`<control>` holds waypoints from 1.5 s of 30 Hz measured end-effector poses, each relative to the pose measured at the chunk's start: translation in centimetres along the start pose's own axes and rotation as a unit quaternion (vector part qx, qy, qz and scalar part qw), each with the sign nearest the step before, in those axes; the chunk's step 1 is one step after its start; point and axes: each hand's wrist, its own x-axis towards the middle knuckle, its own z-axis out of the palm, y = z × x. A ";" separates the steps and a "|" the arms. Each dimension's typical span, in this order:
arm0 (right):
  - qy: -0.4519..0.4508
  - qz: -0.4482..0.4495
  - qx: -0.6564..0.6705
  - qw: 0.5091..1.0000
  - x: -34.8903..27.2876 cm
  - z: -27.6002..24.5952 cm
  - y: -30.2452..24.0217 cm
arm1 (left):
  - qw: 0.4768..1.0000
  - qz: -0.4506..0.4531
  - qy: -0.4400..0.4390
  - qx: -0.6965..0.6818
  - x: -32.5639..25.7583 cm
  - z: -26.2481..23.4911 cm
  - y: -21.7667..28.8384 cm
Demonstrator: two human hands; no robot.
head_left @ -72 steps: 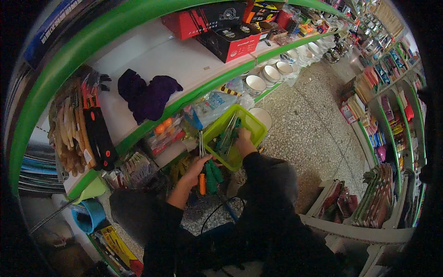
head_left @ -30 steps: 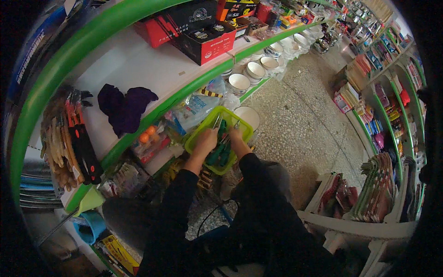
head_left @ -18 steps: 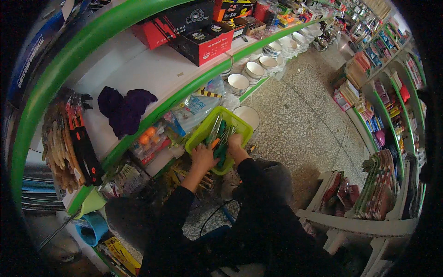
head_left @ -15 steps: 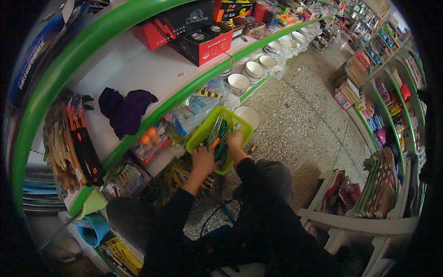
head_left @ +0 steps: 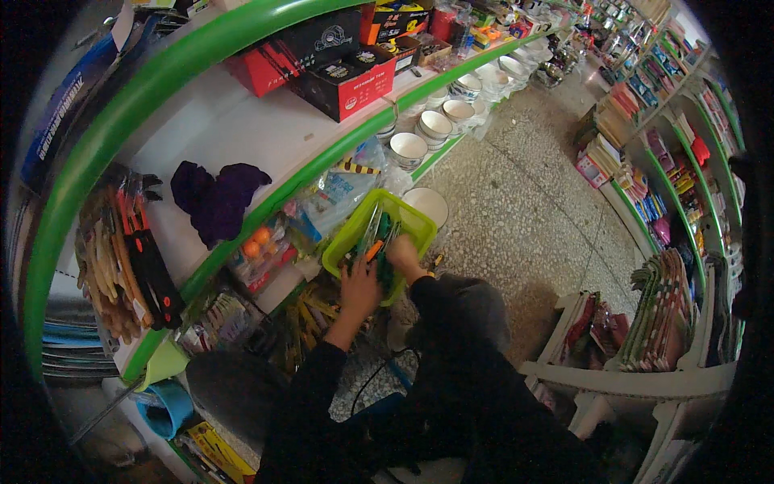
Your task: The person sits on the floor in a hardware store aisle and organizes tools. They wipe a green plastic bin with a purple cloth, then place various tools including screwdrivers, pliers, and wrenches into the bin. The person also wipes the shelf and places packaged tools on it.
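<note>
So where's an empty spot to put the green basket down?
The white shelf top is bare between the purple cloth and the red and black boxes. The speckled floor right of the white bowl is open too. Both hands, left hand and right hand, are in the green basket; the shelf under it is packed.

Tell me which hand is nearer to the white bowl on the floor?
Right. The right hand is in the green basket, beside the white bowl; the left hand is farther back.
</note>
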 end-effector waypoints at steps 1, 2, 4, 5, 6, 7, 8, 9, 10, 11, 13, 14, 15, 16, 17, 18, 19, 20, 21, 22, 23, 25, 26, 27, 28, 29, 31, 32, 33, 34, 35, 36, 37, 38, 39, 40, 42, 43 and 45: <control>0.011 0.004 -0.021 1.000 -0.2 -0.6 0.1 | 1.000 0.014 0.008 -0.007 -0.1 -0.3 0.4; 0.021 0.006 -0.042 0.999 -0.3 -1.1 0.1 | 0.999 0.038 0.014 0.006 0.0 -0.6 0.4; 0.004 -0.030 -0.085 0.996 0.4 -1.8 0.8 | 0.995 0.087 0.024 0.030 0.0 -2.2 0.7; -0.015 -0.051 -0.098 0.994 0.6 -2.0 1.1 | 0.995 0.086 0.036 0.023 0.3 -2.2 0.9; -0.039 -0.077 -0.111 0.990 0.5 -2.3 0.6 | 0.996 0.078 0.046 0.016 0.3 -1.9 0.7; -0.064 -0.104 -0.123 0.985 0.3 -2.5 0.2 | 0.996 0.070 0.055 0.009 0.2 -1.7 0.5; -0.087 -0.148 -0.172 0.970 0.1 -2.7 -0.3 | 0.998 0.050 0.028 0.007 0.2 -1.5 0.2; -0.105 -0.188 -0.222 0.951 0.5 -2.8 0.1 | 0.999 0.036 0.004 0.005 0.6 -1.8 0.2; -0.118 -0.211 -0.239 0.940 0.8 -2.8 0.4 | 1.000 0.022 -0.020 0.003 0.8 -2.2 0.2; -0.130 -0.233 -0.255 0.929 0.9 -2.8 0.8 | 0.999 0.021 -0.036 0.003 0.9 -2.5 0.2; -0.144 -0.232 -0.230 0.934 2.3 -1.8 3.2 | 0.998 0.029 -0.063 0.001 1.3 -3.2 0.9; -0.155 -0.233 -0.218 0.935 2.5 -1.7 3.4 | 0.998 0.032 -0.056 0.004 1.3 -3.2 0.9; -0.175 -0.235 -0.205 0.934 1.8 -2.2 2.1 | 0.998 0.025 -0.050 0.006 1.0 -2.7 0.2; -0.190 -0.230 -0.194 0.935 1.5 -2.7 1.8 | 0.999 0.027 -0.042 0.008 1.0 -2.5 -0.1; -0.193 -0.271 -0.179 0.926 1.3 -3.3 1.5 | 0.999 0.036 -0.017 -0.003 0.9 -2.2 -0.3; -0.195 -0.309 -0.165 0.916 1.4 -3.8 1.9 | 0.999 0.049 0.009 -0.016 0.9 -2.0 -0.3; -0.197 -0.347 -0.151 0.904 1.4 -4.2 2.1 | 0.997 0.061 0.035 -0.028 1.1 -1.7 -0.3; -0.193 -0.369 -0.180 0.891 1.4 -4.5 2.2 | 0.997 0.063 0.040 -0.026 1.3 -1.5 -0.2; -0.190 -0.390 -0.208 0.876 1.5 -4.6 2.3 | 0.997 0.064 0.045 -0.023 1.6 -1.1 -0.2; -0.187 -0.412 -0.236 0.860 1.5 -4.7 2.4 | 0.997 0.064 0.049 -0.020 1.9 -0.7 -0.3; -0.183 -0.432 -0.264 0.843 1.5 -4.8 2.5 | 0.996 0.060 0.051 -0.027 2.3 -0.4 -0.3; -0.177 -0.474 -0.315 0.803 1.4 -4.5 2.5 | 0.997 0.049 0.052 -0.040 2.7 0.1 -0.4; -0.218 -0.388 -0.282 0.850 1.3 -4.0 2.2 | 0.998 0.041 0.038 -0.039 2.7 0.4 -0.6; -0.255 -0.293 -0.247 0.888 1.4 -3.6 1.9 | 0.998 0.037 0.024 -0.039 2.7 0.0 -0.4; -0.289 -0.194 -0.208 0.914 1.4 -3.5 1.9 | 0.999 0.034 0.010 -0.038 2.7 -0.3 -0.1; -0.285 -0.214 -0.233 0.905 1.5 -3.7 2.3 | 0.999 0.037 0.003 -0.033 2.6 -0.5 0.2; -0.277 -0.289 -0.278 0.873 0.9 -4.3 1.7 | 0.999 0.031 -0.011 -0.017 1.9 -1.0 0.0; -0.266 -0.338 -0.299 0.852 0.7 -4.6 1.5 | 0.999 0.031 0.000 -0.017 1.6 -1.0 -0.1; -0.247 -0.405 -0.322 0.820 0.7 -5.1 1.8 | 0.999 0.035 0.012 -0.019 1.4 -0.9 -0.1; -0.226 -0.469 -0.341 0.782 0.7 -5.4 2.1 | 0.999 0.039 0.023 -0.020 1.3 -0.8 -0.1; -0.210 -0.456 -0.195 0.843 1.1 -5.7 2.2 | 0.999 0.035 0.027 -0.024 1.4 -0.7 -0.3; -0.187 -0.426 -0.043 0.884 1.1 -7.0 2.1 | 0.999 0.036 0.029 -0.027 1.3 -0.9 -0.4; -0.200 -0.358 -0.013 0.912 1.3 -9.4 0.7 | 0.998 0.038 0.028 -0.031 1.1 -1.0 -0.3; -0.204 -0.285 0.019 0.937 1.4 -12.2 -0.6 | 0.998 0.044 0.030 -0.034 1.0 -1.1 0.2; -0.256 -0.190 -0.069 0.945 2.4 -15.3 -3.7 | 0.998 0.037 0.033 -0.034 0.8 -1.3 0.1; -0.212 -0.191 -0.083 0.955 3.8 -18.4 -3.4 | 0.997 0.049 0.040 -0.039 1.2 -1.8 1.1; -0.145 -0.173 -0.004 0.974 4.7 -21.7 -1.5 | 0.986 0.113 0.099 -0.071 1.6 -2.5 2.7; -0.121 -0.148 0.090 0.977 4.8 -22.6 0.3 | 0.978 0.141 0.123 -0.095 1.6 -2.8 3.5; -0.082 -0.087 0.251 0.961 4.9 -23.0 4.2 | 0.956 0.181 0.087 -0.215 1.6 -3.7 5.0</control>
